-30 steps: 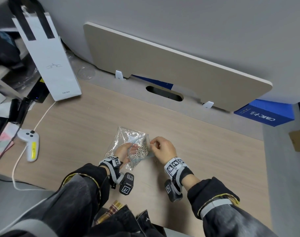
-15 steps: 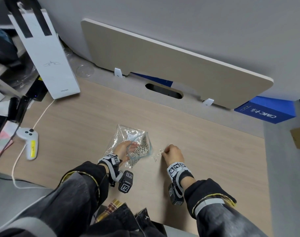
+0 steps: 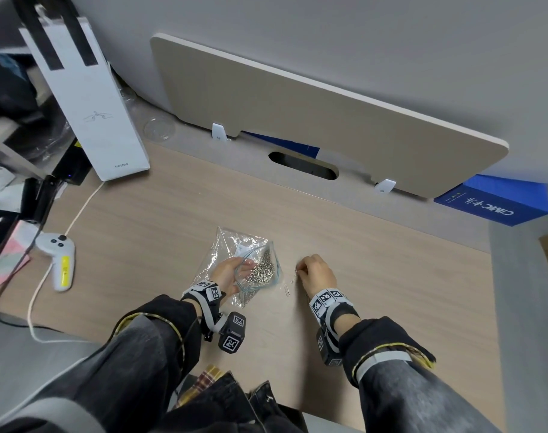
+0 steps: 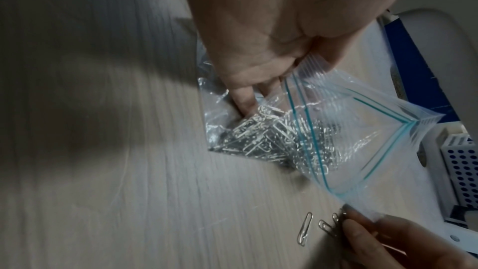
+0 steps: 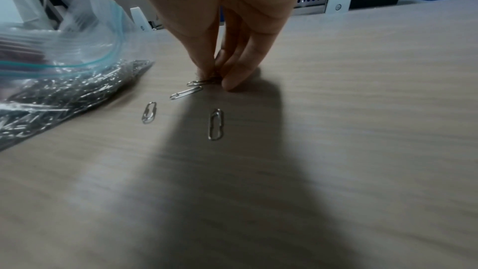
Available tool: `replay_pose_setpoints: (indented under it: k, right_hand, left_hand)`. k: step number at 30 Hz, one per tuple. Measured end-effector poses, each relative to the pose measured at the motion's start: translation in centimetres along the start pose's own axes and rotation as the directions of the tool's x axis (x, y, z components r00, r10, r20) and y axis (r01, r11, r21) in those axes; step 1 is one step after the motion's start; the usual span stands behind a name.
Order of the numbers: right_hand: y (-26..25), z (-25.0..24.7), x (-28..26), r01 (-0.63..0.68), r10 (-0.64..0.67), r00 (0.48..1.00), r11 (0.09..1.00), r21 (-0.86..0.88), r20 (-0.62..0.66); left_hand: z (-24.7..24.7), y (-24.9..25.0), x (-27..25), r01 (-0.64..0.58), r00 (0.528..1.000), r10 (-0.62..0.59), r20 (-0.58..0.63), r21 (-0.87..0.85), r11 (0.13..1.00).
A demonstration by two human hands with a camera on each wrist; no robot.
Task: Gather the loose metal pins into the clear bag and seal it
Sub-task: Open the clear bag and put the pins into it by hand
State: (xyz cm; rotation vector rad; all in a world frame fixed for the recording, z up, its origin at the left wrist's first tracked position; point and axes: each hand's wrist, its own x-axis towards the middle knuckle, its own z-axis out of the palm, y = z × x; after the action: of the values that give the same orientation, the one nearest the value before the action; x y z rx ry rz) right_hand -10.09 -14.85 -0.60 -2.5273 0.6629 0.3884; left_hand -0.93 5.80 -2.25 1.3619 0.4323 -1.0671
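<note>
The clear zip bag [image 3: 235,245] lies on the wooden desk, a heap of metal pins [image 4: 271,140] showing through it. My left hand [image 3: 232,271] grips the bag's blue-lined mouth [image 4: 362,130] and holds it open, fingers [image 4: 245,101] down inside. Just right of the bag, my right hand [image 5: 217,77] is down on the desk, its fingertips pinching one pin [image 5: 199,82]. Three more loose pins lie beside it: one [image 5: 186,93] near the fingertips, one [image 5: 149,113] closer to the bag, one [image 5: 216,124] under the hand's shadow. In the head view they show as small glints [image 3: 287,289].
A white controller [image 3: 59,260] with its cable lies at the desk's left edge. A tall white paper bag [image 3: 88,98] stands at the back left. A beige panel [image 3: 313,120] leans along the back, a blue box [image 3: 491,207] at its right end.
My right hand has left the bag's mouth and moved right, down to the loose pins on the desk. The left hand has kept hold of the bag.
</note>
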Motion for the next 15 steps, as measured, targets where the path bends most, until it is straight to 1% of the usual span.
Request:
replay_pose_setpoints:
  k: [3, 6, 9, 13, 15]
  right_hand:
    - [0.1, 0.1, -0.5, 0.049, -0.049, 0.997, 0.999, -0.006, 0.055]
    - [0.1, 0.0, -1.1, 0.07, -0.064, 0.992, 0.996, -0.06, 0.106]
    - [-0.3, 0.3, -1.7, 0.073, -0.065, 0.993, 0.994, -0.082, 0.094]
    - [-0.9, 1.1, -2.2, -0.018, 0.02, 0.999, 0.999, -0.031, 0.046]
    - [-1.2, 1.4, -2.5, -0.016, 0.019, 0.999, 0.998, -0.059, 0.045]
  left_hand:
    - [-0.1, 0.0, 0.0, -0.002, 1.0, 0.002, 0.004, -0.004, 1.0]
    - [-0.1, 0.0, 0.1, 0.001, 1.0, -0.001, 0.007, -0.001, 1.0]
    - [0.0, 0.1, -0.1, 0.004, 1.0, -0.004, 0.014, 0.0, 1.0]
    - [0.1, 0.3, -0.2, 0.009, 1.0, -0.009, 0.014, 0.004, 1.0]
    - [0.0, 0.2, -0.2, 0.006, 1.0, -0.007, 0.017, 0.01, 1.0]
